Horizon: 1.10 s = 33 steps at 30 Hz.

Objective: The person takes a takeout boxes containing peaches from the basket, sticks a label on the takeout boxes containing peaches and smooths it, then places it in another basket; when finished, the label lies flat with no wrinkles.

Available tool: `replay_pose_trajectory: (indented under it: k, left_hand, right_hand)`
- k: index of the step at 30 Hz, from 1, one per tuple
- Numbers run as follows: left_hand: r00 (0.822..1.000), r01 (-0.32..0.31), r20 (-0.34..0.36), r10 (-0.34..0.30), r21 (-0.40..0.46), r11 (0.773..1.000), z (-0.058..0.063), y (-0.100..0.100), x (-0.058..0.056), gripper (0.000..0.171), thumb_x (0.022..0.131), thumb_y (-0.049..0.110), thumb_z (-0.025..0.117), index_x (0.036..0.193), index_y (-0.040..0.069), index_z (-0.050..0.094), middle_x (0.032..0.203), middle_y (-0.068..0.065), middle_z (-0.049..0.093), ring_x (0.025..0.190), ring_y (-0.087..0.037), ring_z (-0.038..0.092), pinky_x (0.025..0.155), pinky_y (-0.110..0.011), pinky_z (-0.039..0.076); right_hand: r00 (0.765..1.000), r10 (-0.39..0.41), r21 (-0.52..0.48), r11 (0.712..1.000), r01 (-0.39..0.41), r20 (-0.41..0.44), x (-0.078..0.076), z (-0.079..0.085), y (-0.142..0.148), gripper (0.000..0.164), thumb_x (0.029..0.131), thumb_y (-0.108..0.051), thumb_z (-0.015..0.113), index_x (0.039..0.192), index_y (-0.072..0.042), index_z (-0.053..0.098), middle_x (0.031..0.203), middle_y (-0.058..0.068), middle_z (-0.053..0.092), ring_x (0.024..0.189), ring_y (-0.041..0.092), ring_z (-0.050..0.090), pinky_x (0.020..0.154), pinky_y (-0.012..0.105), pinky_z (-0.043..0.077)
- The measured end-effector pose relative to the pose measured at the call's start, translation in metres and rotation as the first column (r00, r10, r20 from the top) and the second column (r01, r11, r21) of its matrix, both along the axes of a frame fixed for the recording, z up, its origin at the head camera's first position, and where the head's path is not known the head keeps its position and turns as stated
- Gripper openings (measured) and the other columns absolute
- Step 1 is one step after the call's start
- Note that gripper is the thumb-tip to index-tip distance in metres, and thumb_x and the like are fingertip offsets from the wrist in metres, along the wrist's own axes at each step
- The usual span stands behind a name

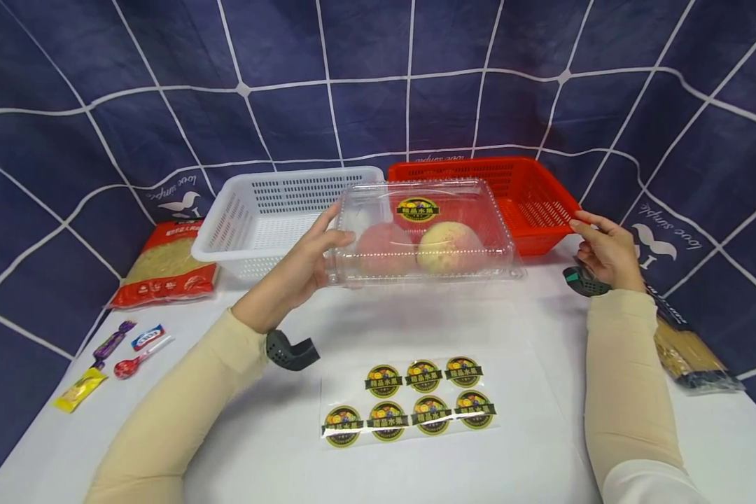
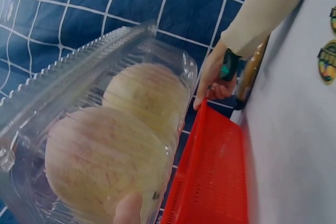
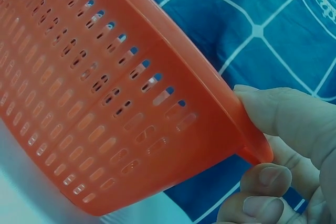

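Note:
My left hand (image 1: 309, 255) grips the left end of a clear plastic fruit box (image 1: 504, 241), lifted over the table in front of the baskets. Inside lie two peaches (image 1: 450, 246), one pinker than the other, and a round black-and-gold sticker (image 1: 418, 209) is on the lid. In the left wrist view the thumb (image 2: 128, 211) overlaps the nearer peach (image 2: 102, 156). My right hand (image 1: 607, 248) pinches the front right corner of the red basket (image 1: 544, 245); the right wrist view shows thumb and fingers on the basket's rim (image 3: 247, 124).
Left of the red basket stands a white basket (image 1: 246, 262). A sheet of several round stickers (image 1: 409, 402) lies in front. To the left are a red-and-clear food packet (image 1: 170, 262) and small candies (image 1: 110, 346); a dark-and-tan packet (image 1: 693, 353) lies beyond the right forearm.

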<state>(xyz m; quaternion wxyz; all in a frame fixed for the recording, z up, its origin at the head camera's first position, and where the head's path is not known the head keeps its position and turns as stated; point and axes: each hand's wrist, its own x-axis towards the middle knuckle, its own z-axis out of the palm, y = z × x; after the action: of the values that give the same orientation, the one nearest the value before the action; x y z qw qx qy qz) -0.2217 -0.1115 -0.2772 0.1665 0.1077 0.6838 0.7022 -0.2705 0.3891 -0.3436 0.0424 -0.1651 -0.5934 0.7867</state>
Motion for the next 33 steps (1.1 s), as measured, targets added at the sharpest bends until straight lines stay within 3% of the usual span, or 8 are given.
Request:
replay_pose_trajectory:
  k: [4,9,19,25,33]
  left_hand:
    - [0.999,-0.043,0.007,0.043,0.032,0.999,0.01,0.022,-0.019,0.093,0.097,0.023,0.057,0.175,0.034,0.009,0.176,-0.012,0.022,0.14,-0.05,0.054,0.097,-0.05,0.061]
    - [0.996,-0.085,0.012,0.085,0.09,0.992,0.014,0.055,-0.046,0.088,0.1,0.024,0.061,0.175,0.034,0.015,0.17,-0.014,0.036,0.144,-0.051,0.048,0.107,-0.063,0.052]
    - [0.985,-0.172,0.049,0.167,0.142,0.975,0.006,0.12,-0.095,0.082,0.104,0.026,0.06,0.175,0.027,0.018,0.173,-0.01,0.034,0.145,-0.046,0.051,0.091,-0.05,0.062]
    - [0.975,-0.218,0.056,0.213,0.11,0.97,-0.006,0.151,-0.115,0.079,0.107,0.027,0.058,0.175,0.022,0.019,0.173,-0.011,0.035,0.145,-0.037,0.049,0.092,-0.051,0.062]
    - [0.963,-0.257,0.106,0.25,0.067,0.964,-0.025,0.182,-0.127,0.077,0.111,0.022,0.053,0.175,0.015,0.012,0.175,-0.013,0.029,0.146,-0.034,0.044,0.113,-0.058,0.05]
  right_hand:
    - [1.0,-0.008,0.016,1.0,0.008,0.013,0.0,0.0,0.0,0.011,0.095,-0.02,0.086,0.101,-0.028,0.082,0.078,-0.003,0.067,0.052,0.014,0.049,0.052,0.021,0.049]
    - [1.0,-0.018,0.028,0.999,0.018,0.018,0.0,0.0,0.0,0.013,0.094,-0.021,0.086,0.104,-0.028,0.081,0.078,-0.003,0.068,0.051,0.013,0.05,0.052,0.021,0.051]
    - [1.0,-0.01,-0.005,1.0,0.01,-0.019,0.0,-0.002,0.0,0.011,0.096,-0.018,0.084,0.102,-0.027,0.083,0.074,-0.001,0.063,0.051,0.014,0.05,0.051,0.021,0.051]
    - [0.999,-0.007,-0.036,0.999,0.005,-0.037,0.001,-0.003,0.002,0.011,0.096,-0.016,0.083,0.1,-0.026,0.084,0.074,-0.001,0.065,0.05,0.014,0.05,0.051,0.021,0.05]
    - [0.999,0.004,-0.067,0.998,-0.007,-0.04,0.001,-0.004,0.002,0.012,0.096,-0.015,0.083,0.103,-0.025,0.084,0.083,-0.001,0.069,0.054,0.016,0.049,0.053,0.022,0.05]
